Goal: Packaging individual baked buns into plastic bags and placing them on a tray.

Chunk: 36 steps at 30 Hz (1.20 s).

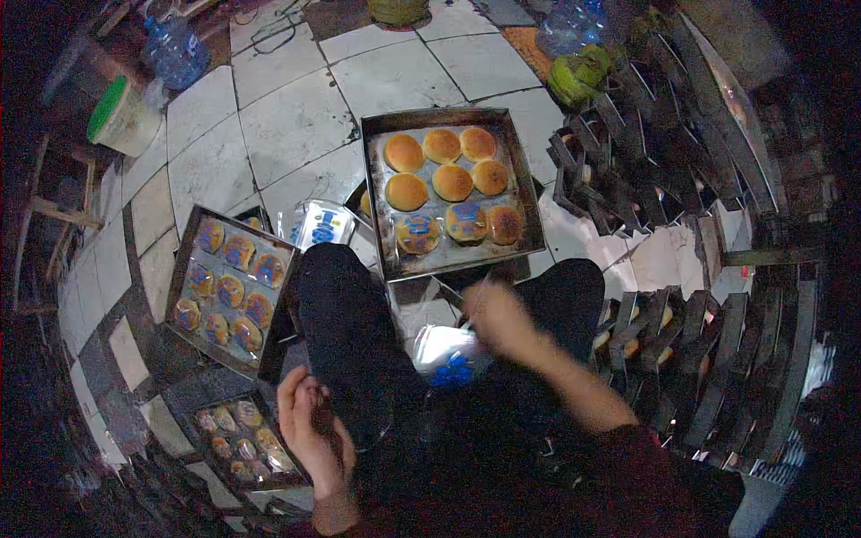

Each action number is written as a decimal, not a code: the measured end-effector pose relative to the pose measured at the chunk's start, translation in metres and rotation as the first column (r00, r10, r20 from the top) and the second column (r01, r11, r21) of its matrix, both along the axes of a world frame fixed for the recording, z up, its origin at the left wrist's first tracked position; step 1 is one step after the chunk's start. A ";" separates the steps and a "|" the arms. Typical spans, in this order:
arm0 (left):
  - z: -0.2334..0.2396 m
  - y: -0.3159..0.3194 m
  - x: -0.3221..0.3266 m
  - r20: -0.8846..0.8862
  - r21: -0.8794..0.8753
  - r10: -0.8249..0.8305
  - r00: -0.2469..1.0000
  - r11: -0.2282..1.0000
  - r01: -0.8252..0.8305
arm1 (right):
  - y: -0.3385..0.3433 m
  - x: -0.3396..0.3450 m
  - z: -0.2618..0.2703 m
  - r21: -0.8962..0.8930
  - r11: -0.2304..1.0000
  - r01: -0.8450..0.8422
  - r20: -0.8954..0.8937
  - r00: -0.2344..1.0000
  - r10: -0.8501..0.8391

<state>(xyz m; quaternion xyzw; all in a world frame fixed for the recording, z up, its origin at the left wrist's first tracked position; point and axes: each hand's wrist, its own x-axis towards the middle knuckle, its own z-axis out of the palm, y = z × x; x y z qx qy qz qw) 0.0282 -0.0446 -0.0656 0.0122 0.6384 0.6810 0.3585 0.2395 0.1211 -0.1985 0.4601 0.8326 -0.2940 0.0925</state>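
Note:
Several round browned buns [453,182] lie in a dark metal baking tray [460,266] in front of me; two of them in the nearest row are in clear printed wrappers. My right hand [501,316] is motion-blurred just below this tray, near a knife-like dark tool, and whether it grips this I cannot tell. Under and beside it, between my legs, is a stack of clear plastic bags [444,353] with blue print. My left hand [313,427] is beside my left knee, palm partly up, fingers curled apart, holding nothing visible. Wrapped buns [230,290] fill a second tray [176,269] at the left.
Another tray of wrapped buns [243,440] sits at the lower left. A pack of printed bags [326,225] lies on the tiles. Stacked dark trays [713,376] rise at the right. A lidded white bucket [128,124], water bottles [176,54] and green fruit-like objects [578,75] stand farther off.

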 end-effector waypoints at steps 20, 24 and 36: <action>-0.093 0.047 0.027 0.119 0.080 -0.380 0.917 0.924 0.373 | -0.071 0.018 0.026 -0.341 0.936 0.083 -0.185 0.971 -0.153; -0.093 0.016 0.022 0.577 0.093 -0.644 0.502 0.663 0.743 | -0.016 -0.020 0.103 -0.222 0.975 -0.032 -0.457 0.886 -0.075; -0.061 0.085 -0.041 0.324 0.045 -0.888 0.327 0.360 0.932 | 0.044 0.016 0.147 0.314 0.631 -0.709 -0.202 0.599 0.775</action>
